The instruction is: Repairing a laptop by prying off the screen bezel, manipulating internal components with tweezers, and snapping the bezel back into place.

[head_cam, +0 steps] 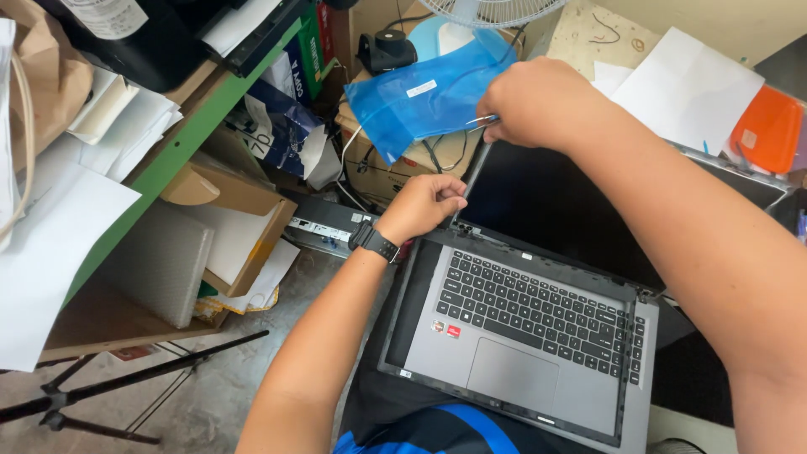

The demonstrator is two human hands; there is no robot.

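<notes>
An open grey laptop (538, 336) lies across the person's lap, its dark screen (572, 210) tilted back. The left hand (424, 206) clenches its grip on the screen's left edge near the hinge, while the right hand (538, 105) pinches a thin metal tool (481, 120) at the screen's top corner, just beside a blue plastic bag (420, 97).

Bare forearms, black wristwatch (374, 241) on left wrist, blue-and-black shirt (437, 427)

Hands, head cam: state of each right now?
Left hand: closed, gripping the laptop screen's left edge by the hinge.
Right hand: closed, pinching a thin metal tool at the bezel.
</notes>
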